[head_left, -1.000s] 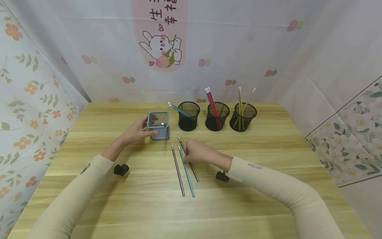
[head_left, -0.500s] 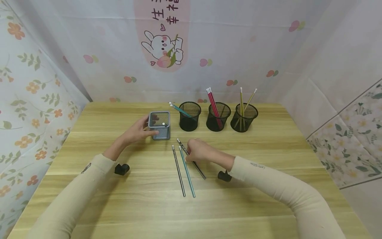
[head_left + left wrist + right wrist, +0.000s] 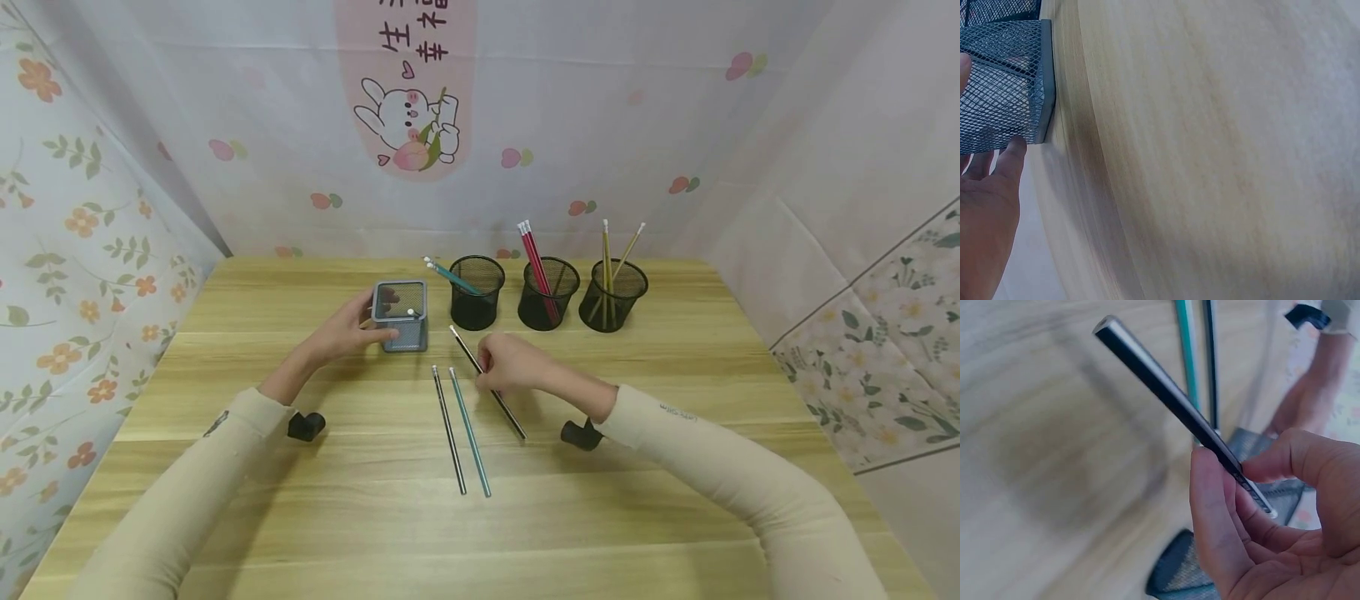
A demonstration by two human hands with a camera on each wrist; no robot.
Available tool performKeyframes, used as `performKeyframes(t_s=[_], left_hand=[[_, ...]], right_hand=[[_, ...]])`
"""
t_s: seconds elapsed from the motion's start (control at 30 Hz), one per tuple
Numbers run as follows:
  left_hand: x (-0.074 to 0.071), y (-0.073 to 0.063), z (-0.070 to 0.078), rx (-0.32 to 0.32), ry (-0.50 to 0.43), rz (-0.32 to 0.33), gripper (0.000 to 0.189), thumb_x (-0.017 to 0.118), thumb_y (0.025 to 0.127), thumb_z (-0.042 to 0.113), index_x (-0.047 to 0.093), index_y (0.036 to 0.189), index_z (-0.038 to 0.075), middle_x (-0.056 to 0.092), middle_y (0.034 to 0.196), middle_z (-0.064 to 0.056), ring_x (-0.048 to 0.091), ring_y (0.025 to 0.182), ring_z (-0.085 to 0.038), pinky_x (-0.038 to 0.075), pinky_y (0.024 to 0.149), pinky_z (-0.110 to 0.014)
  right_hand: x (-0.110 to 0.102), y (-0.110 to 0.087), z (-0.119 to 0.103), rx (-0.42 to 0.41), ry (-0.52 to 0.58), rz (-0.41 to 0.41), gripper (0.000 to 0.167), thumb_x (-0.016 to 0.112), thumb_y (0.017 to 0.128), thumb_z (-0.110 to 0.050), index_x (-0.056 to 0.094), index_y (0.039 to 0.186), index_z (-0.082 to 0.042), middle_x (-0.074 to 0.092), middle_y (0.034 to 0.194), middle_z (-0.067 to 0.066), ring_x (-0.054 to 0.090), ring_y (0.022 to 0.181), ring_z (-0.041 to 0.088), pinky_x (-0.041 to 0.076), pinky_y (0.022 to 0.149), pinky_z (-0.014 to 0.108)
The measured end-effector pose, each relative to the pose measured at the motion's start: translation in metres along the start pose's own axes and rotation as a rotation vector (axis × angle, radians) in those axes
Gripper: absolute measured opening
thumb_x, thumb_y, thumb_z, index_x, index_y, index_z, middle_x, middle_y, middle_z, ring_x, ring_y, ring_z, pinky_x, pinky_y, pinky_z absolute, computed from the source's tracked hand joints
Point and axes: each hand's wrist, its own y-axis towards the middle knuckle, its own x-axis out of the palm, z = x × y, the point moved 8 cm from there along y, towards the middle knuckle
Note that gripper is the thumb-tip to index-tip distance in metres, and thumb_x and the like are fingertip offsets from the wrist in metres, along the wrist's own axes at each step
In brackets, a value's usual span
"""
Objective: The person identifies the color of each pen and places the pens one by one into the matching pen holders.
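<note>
My right hand (image 3: 513,364) pinches a black pencil (image 3: 513,421) between thumb and fingers. In the right wrist view that pencil (image 3: 1163,390) slants clear of the tabletop, its white eraser end beyond the fingers. My left hand (image 3: 348,332) holds a square grey mesh pen holder (image 3: 408,337) standing on the table, thumb at the front, other fingers at its left and back. One white-tipped pencil end shows inside the holder. Left of the right hand, another black pencil (image 3: 448,429) and a teal pencil (image 3: 470,432) lie side by side on the wood.
Three round black mesh cups stand in a row at the back: the left cup (image 3: 474,312) with teal pencils, the middle cup (image 3: 534,313) with red ones, the right cup (image 3: 600,317) with yellow ones. A printed curtain (image 3: 570,108) hangs behind the table.
My right hand has picked the black pencil up off the table and moved it slightly right and away from me. The left hand and pen holder have stayed put.
</note>
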Motion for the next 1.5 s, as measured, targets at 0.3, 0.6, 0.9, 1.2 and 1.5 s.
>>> performKeyframes(t_s=[0.3, 0.6, 0.9, 1.2, 1.5], left_hand=[[0.0, -0.001, 0.0, 0.002, 0.014, -0.001, 0.066, 0.073, 0.095, 0.003, 0.036, 0.149, -0.005, 0.039, 0.15, -0.028, 0.037, 0.139, -0.047, 0.028, 0.115, -0.058], [0.0, -0.001, 0.001, 0.002, 0.008, 0.001, 0.065, 0.073, 0.094, 0.003, 0.037, 0.148, -0.005, 0.039, 0.149, -0.029, 0.037, 0.138, -0.048, 0.027, 0.115, -0.059], [0.0, 0.0, 0.001, 0.004, 0.007, 0.003, 0.065, 0.073, 0.094, 0.003, 0.037, 0.147, -0.006, 0.039, 0.149, -0.028, 0.038, 0.138, -0.048, 0.028, 0.115, -0.058], [0.0, 0.0, -0.001, 0.0, 0.021, 0.001, 0.065, 0.074, 0.094, 0.003, 0.038, 0.148, -0.005, 0.041, 0.149, -0.027, 0.037, 0.139, -0.046, 0.028, 0.115, -0.057], [0.0, 0.001, -0.001, -0.002, 0.002, 0.001, 0.066, 0.073, 0.094, 0.002, 0.037, 0.149, -0.006, 0.04, 0.149, -0.027, 0.036, 0.14, -0.046, 0.027, 0.116, -0.057]], right_hand=[[-0.043, -0.011, -0.019, -0.07, 0.007, 0.16, 0.011, 0.068, 0.084, -0.004, 0.058, 0.084, -0.007, 0.061, 0.073, 0.001, 0.057, 0.061, 0.015, 0.046, 0.058, 0.027], [-0.069, -0.016, -0.03, -0.119, 0.058, 0.27, 0.009, 0.066, 0.086, -0.003, 0.058, 0.089, -0.006, 0.065, 0.079, 0.002, 0.061, 0.068, 0.017, 0.049, 0.062, 0.031], [-0.077, -0.016, -0.034, -0.147, 0.1, 0.327, 0.01, 0.066, 0.088, -0.002, 0.058, 0.093, -0.006, 0.066, 0.085, 0.004, 0.064, 0.076, 0.018, 0.053, 0.07, 0.034], [-0.079, -0.015, -0.039, -0.227, 0.157, 0.379, 0.008, 0.065, 0.091, -0.002, 0.06, 0.095, -0.006, 0.065, 0.089, 0.005, 0.064, 0.081, 0.017, 0.054, 0.073, 0.034], [-0.086, -0.013, -0.047, -0.375, 0.273, 0.458, 0.009, 0.065, 0.094, 0.001, 0.06, 0.098, -0.005, 0.064, 0.094, 0.006, 0.064, 0.084, 0.018, 0.057, 0.072, 0.034]])
